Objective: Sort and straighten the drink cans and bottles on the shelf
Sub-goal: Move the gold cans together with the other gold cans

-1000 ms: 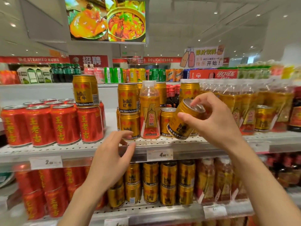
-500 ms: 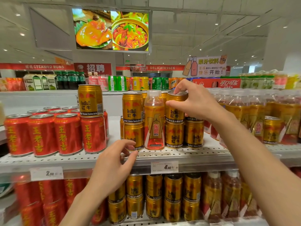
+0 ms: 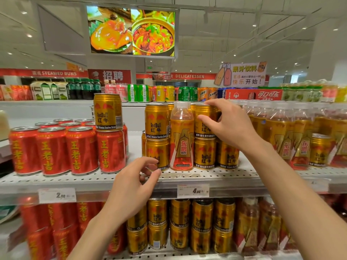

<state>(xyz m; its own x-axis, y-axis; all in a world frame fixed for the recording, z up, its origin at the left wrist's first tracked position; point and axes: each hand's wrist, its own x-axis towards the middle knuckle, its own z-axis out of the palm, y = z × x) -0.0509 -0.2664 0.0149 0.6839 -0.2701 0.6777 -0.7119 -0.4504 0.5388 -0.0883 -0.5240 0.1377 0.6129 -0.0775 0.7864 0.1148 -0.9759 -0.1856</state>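
Your view: herbal tea cans [image 3: 62, 151] stand at left of shelf [image 3: 206, 177], one Red Bull can [image 3: 108, 112] stacked on rightmost of them. Right of gap, Red Bull cans stacked two high [image 3: 157, 136]; single bottle [image 3: 181, 136] stands between those stacks. Bottle row [image 3: 281, 128] fills right end, lone can [image 3: 320, 150] among it. Price tag [image 3: 193, 191] on shelf edge below single bottle. More cans on lower shelf [image 3: 187, 226].
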